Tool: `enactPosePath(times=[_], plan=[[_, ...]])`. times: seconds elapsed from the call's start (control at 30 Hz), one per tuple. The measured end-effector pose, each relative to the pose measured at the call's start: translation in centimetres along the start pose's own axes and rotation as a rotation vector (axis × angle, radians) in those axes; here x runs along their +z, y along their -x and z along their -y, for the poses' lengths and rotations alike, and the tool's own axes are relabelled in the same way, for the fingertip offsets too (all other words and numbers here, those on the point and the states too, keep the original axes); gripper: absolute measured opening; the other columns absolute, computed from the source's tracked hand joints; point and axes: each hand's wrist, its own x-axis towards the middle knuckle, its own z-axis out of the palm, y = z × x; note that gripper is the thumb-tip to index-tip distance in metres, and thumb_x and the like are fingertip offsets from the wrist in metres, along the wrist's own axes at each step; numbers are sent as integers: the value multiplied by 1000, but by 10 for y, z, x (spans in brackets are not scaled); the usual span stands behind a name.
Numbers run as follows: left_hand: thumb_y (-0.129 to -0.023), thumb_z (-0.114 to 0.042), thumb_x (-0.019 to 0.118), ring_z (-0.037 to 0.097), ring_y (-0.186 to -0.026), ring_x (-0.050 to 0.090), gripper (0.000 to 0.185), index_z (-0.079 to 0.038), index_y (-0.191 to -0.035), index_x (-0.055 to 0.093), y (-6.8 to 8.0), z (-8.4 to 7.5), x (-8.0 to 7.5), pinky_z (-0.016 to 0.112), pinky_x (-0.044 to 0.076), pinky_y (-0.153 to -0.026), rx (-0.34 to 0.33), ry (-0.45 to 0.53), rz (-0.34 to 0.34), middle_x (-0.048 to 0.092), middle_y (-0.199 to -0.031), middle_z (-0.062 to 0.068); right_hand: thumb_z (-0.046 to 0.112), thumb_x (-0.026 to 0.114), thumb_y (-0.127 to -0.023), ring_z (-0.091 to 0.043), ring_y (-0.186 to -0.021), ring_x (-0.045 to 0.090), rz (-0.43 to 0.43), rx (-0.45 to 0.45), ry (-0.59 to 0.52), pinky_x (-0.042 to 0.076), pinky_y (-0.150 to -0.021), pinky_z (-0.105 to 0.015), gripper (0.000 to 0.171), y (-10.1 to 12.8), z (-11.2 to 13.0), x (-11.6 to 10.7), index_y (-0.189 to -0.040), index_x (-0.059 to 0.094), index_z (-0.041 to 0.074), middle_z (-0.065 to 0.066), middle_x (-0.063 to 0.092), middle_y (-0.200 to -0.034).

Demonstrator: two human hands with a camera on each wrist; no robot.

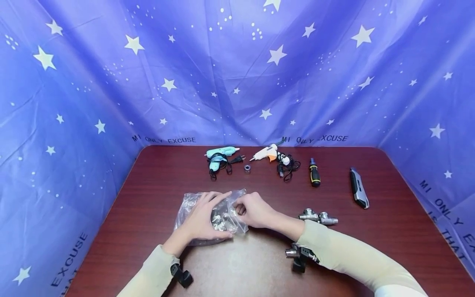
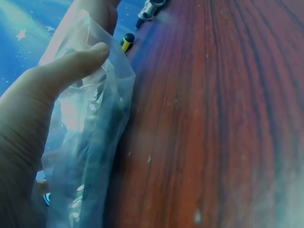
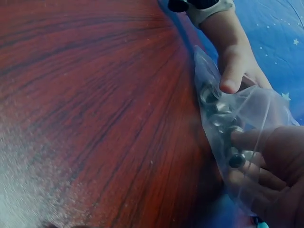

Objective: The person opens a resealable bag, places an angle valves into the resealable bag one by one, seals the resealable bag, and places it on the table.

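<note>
A clear plastic bag [image 1: 183, 206] lies on the table, with shiny metal fittings [image 1: 219, 222] inside. My left hand [image 1: 203, 214] holds the bag from the left, its fingers spread over the top and its thumb along the near side. In the left wrist view the left thumb [image 2: 71, 71] presses on the plastic. My right hand [image 1: 256, 209] is at the bag's right end, fingers inside its mouth. In the right wrist view the right hand [image 3: 270, 166] pinches a metal pipe fitting [image 3: 236, 154] with a dark round end, still inside the bag.
Behind the bag lie a blue glue gun [image 1: 219, 156], a metal ring [image 1: 247, 168] and a white glue gun [image 1: 267, 152] with cords. A screwdriver [image 1: 314, 175] and utility knife [image 1: 359, 189] lie rightward. Metal valves [image 1: 323, 218] sit by the right forearm, another [image 1: 290, 253] partly hidden.
</note>
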Motion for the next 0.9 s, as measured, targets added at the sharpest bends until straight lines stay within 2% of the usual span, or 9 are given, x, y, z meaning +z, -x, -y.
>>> enactPosePath(times=[0.1, 0.33, 0.57, 0.67, 0.8, 0.9], plan=[[-59, -63, 97, 22, -130, 55, 120, -23, -161, 47, 4, 3, 0, 54, 51, -105, -2, 13, 8, 61, -141, 1, 13, 82, -84, -2, -68, 68, 0, -14, 22, 52, -67, -12, 7, 0, -2, 4, -90, 79, 10, 4, 75, -74], [-63, -65, 94, 24, -132, 57, 117, -22, -161, 47, 9, 7, 0, 57, 51, -108, 0, 20, 21, 61, -144, 2, 8, 77, -82, 0, -66, 62, 19, -23, -19, 48, -64, -9, 5, -1, -2, 10, -87, 77, 8, 2, 72, -73], [-63, -56, 96, 24, -131, 57, 112, -22, -159, 50, 7, 9, 1, 57, 52, -107, 18, 33, -7, 62, -143, 3, 7, 78, -85, -4, -74, 71, 15, -10, -62, 55, -71, -12, 11, -2, -1, 10, -96, 79, 5, 1, 76, -80], [-63, -55, 97, 24, -131, 57, 112, -21, -159, 50, 5, 9, 4, 55, 52, -108, 27, 40, -10, 62, -143, 2, 8, 78, -87, -5, -78, 75, 34, -12, -83, 58, -73, -12, 3, 0, -2, 9, -90, 77, 8, 1, 79, -83], [-65, -57, 96, 24, -131, 57, 112, -20, -160, 49, 3, 9, 6, 54, 53, -107, 38, 32, 0, 63, -143, 1, 4, 74, -90, -6, -84, 78, 85, -35, -116, 58, -77, -11, 14, 4, -5, 4, -81, 70, 14, -1, 81, -90], [-64, -56, 96, 23, -130, 57, 112, -22, -160, 50, 1, 9, 4, 55, 53, -106, 27, 38, -2, 63, -143, 1, -1, 72, -90, -7, -89, 79, 106, -59, -139, 58, -80, -12, 14, 5, -8, -4, -89, 73, 13, -2, 82, -98]])
